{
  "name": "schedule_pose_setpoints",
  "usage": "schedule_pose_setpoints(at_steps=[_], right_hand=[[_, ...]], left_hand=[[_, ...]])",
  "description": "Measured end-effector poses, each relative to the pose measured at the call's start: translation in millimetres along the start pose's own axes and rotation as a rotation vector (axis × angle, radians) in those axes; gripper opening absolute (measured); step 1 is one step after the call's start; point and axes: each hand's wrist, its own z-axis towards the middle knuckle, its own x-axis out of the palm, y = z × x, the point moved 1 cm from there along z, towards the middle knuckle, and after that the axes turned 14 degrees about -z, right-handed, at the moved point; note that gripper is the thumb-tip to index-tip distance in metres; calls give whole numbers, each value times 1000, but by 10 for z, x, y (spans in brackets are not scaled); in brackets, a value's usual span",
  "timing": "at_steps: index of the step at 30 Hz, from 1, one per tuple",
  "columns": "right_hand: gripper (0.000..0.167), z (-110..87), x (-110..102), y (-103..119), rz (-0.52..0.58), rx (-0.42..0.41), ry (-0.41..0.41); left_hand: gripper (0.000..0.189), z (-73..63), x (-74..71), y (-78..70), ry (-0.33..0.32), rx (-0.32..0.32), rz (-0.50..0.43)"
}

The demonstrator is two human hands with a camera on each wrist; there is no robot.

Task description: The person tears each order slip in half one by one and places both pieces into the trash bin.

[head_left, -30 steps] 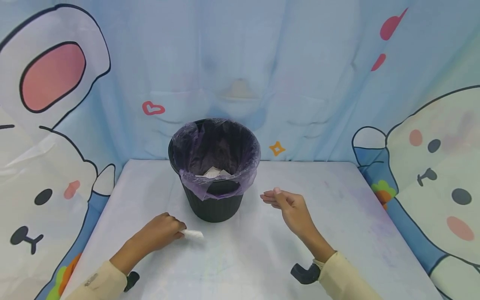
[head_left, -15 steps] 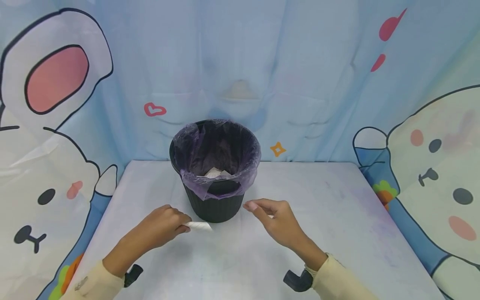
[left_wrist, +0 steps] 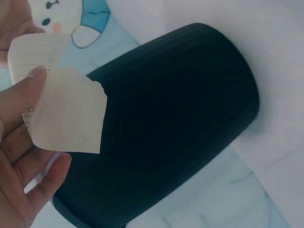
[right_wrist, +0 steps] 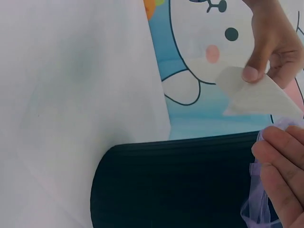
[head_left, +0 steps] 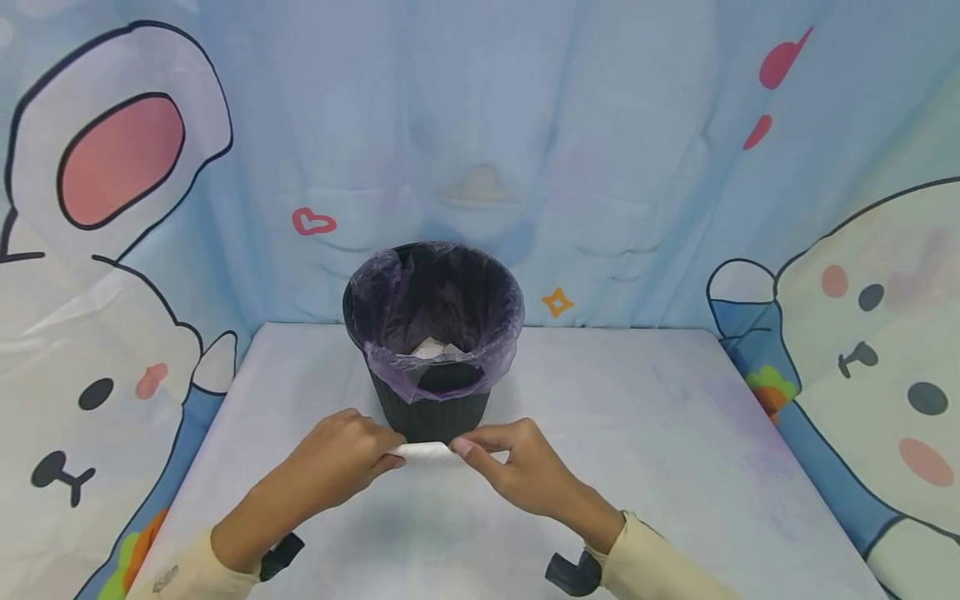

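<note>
A small white sheet of paper (head_left: 426, 451) is stretched between both hands, in front of the black trash bin (head_left: 431, 412). The left wrist view shows the paper (left_wrist: 73, 114) curled over, with ruled lines and small checkboxes along its edge. My left hand (head_left: 341, 454) pinches its left end, thumb on top. At the right end, thumb and index finger of my right hand (head_left: 521, 471) meet on the paper. In the right wrist view the other fingers of the right hand (right_wrist: 285, 166) are fairly straight; its thumb is out of frame.
A purple bag (head_left: 483, 354) lines the bin, its edge folded over the rim. Scraps of white paper (head_left: 431, 347) lie inside. The bin stands at the back of a white table (head_left: 637, 417), before a blue cartoon curtain (head_left: 600, 167).
The right hand has moved left and down, bringing its fingertips to the paper's free end. The left hand has shifted slightly right and up with the paper. The bin stays in place.
</note>
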Motion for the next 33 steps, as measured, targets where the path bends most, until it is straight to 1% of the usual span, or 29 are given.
schedule_pose_setpoints(at_steps=[5,10,13,20,23,33], right_hand=[[28,35,23,9,26,-10,37],[27,62,41,20,89,-15,70],[27,70,51,26,109,7,83],[29,100,69,44,117,76,96],[28,109,66,54,115,82,93],[22,123,63,59,122,79,93]], left_hand=[[18,30,-18,-61,-22,8,31],[18,62,-14,-99,-37,56,52],[19,71,-8,-117,-56,86,81],[20,75,-6,-156,-82,118,109],[21,75,-5,-171,-81,124,110],[32,64,8,-190,-76,105,79]])
